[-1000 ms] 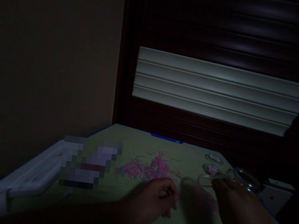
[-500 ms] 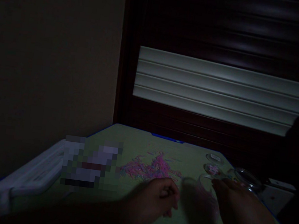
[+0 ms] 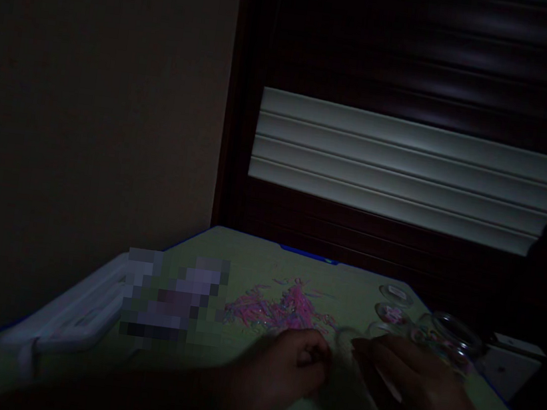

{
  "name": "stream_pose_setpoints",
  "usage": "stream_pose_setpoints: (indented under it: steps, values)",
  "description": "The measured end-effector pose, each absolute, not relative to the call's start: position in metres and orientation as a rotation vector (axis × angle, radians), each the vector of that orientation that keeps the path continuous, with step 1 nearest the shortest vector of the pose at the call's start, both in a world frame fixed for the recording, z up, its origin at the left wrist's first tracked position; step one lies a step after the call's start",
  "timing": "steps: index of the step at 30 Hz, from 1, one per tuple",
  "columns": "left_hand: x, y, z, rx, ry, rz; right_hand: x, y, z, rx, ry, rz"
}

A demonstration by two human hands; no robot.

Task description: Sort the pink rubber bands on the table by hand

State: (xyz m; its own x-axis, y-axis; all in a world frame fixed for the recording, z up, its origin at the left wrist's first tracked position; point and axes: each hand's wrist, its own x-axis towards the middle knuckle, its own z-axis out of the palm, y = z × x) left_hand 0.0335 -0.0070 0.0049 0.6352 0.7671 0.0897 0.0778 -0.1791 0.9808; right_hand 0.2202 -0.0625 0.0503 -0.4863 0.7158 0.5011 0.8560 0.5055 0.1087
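The room is very dark. My left hand [image 3: 295,369] rests on the pale green table [image 3: 247,255] with its fingers curled into a pinch; what they hold is too small to make out. It lies just in front of a pile of small pink pieces [image 3: 285,309]. My right hand [image 3: 406,380] is close beside it, fingers wrapped over a clear cup [image 3: 349,337] lying on the table, of which only the rim shows.
A clear jar [image 3: 455,333] stands at the right edge, with two small round lids [image 3: 394,293] behind the hands. A white tray [image 3: 77,320] lies at the left beside a blurred patch. A wall and a dark shutter close off the back.
My right hand has moved left with the clear cup, closer to my left hand. The left hand has barely moved. The view has shifted slightly.
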Motion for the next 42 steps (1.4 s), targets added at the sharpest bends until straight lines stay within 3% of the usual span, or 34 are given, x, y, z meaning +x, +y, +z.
stream_pose_setpoints:
  steps: [7,16,42]
  values:
    - [0.03,-0.009,0.002,1.799,0.692,0.719,0.215,-0.059,0.046,-1.245,-2.486,-0.315]
    - [0.003,-0.006,0.031,3.139,1.072,0.528,0.216,-0.057,0.044,-1.23,-2.539,-0.326]
    - [-0.011,0.004,0.017,3.011,1.308,0.205,0.211,-0.061,0.049,-1.323,-2.539,-0.318]
